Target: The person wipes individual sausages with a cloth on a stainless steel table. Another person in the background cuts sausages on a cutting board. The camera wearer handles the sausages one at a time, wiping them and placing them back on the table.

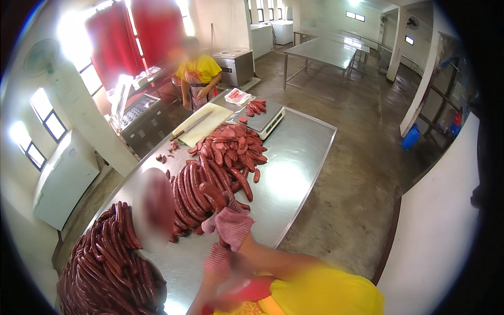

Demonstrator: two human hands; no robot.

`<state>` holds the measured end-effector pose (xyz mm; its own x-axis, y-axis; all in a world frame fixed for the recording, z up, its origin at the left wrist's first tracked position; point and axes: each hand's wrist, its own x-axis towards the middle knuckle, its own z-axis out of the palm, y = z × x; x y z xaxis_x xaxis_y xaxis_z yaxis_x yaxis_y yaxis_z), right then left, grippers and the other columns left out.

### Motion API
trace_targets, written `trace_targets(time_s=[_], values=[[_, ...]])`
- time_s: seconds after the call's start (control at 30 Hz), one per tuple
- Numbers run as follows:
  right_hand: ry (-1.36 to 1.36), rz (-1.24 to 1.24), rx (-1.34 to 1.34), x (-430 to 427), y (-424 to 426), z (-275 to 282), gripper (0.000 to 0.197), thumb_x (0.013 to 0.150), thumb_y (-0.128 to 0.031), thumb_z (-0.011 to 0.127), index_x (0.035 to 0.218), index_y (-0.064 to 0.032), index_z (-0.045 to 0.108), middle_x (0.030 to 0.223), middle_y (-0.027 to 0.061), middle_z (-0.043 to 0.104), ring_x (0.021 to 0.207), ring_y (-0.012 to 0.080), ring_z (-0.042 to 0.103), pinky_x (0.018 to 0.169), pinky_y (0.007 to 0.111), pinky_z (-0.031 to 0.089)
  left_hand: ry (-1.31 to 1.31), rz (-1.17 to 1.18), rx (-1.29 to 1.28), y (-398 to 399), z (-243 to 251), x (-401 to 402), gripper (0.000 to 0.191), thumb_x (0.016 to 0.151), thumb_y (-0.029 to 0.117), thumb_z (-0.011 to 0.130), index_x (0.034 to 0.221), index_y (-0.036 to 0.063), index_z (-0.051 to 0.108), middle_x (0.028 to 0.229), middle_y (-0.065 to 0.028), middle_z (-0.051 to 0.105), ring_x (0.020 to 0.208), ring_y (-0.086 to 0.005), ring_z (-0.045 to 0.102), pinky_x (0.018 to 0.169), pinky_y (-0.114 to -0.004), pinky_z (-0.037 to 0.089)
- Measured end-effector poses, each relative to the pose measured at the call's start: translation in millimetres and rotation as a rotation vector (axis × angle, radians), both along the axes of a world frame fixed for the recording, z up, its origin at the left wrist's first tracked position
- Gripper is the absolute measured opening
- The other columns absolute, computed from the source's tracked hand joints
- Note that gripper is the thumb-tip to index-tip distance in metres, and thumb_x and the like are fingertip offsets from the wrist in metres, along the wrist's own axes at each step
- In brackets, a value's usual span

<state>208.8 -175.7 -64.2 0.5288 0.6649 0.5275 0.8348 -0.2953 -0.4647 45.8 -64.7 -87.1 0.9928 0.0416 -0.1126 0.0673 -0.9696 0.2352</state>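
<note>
Both my hands wear pinkish striped knit gloves and meet at the near end of a row of dark red sausages [189, 193] on the steel table [291, 157]. My right hand [234, 226] is closed around a sausage [212, 193] that slants up out of its grip. Just below it, my left hand [218, 258] seems closed around a sausage's lower end, which shows between the gloves; its fingers are mostly hidden. Beyond the row lies a heap of slant-cut sausage pieces [236, 145]. A large mound of whole sausages [106, 264] fills the near left.
A knife [193, 125] lies on a white cutting board [208, 120]. The digital scale [260, 118] carries cut pieces, beside a printed packet [237, 96]. A co-worker [199, 75] stands at the far end. A wall [429, 204] rises to my right.
</note>
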Motion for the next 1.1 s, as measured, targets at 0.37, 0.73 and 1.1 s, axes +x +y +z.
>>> trace_targets(time_s=[0.37,0.73,1.1], values=[[1.213,0.357,1.324,68.1,-9.6,44.8,0.037,0.095,-0.035,0.082,0.112,-0.0134,0.057,0.075,0.0105,0.066,0.055,0.0293,0.069,0.052,0.045,0.061,-0.080,-0.080,-0.827,-29.3,108.2,-8.9,0.020,0.084,0.023,0.077,0.100,0.0103,0.074,0.095,-0.0127,0.075,0.086,-0.0387,0.073,0.081,-0.046,0.060],[0.400,-0.095,0.390,22.0,5.7,86.5,0.025,0.103,-0.025,0.067,0.114,-0.0024,0.070,0.102,0.0124,0.072,0.095,0.0279,0.071,0.087,0.041,0.058,-0.109,0.225,-1.183,-16.4,75.8,-23.1,0.085,0.080,0.021,0.090,0.149,-0.0002,0.046,0.143,-0.0245,0.057,0.124,-0.0383,0.061,0.109,-0.046,0.048],[0.366,-0.192,0.055,-11.8,45.5,63.0,0.032,0.095,-0.028,0.072,0.113,-0.0017,0.072,0.107,0.0166,0.072,0.107,0.0348,0.070,0.098,0.047,0.055,-0.380,0.167,-0.777,-33.4,120.2,4.8,0.115,0.067,0.026,0.095,0.159,-0.0044,0.034,0.148,-0.0249,0.053,0.134,-0.0404,0.056,0.117,-0.046,0.044]])
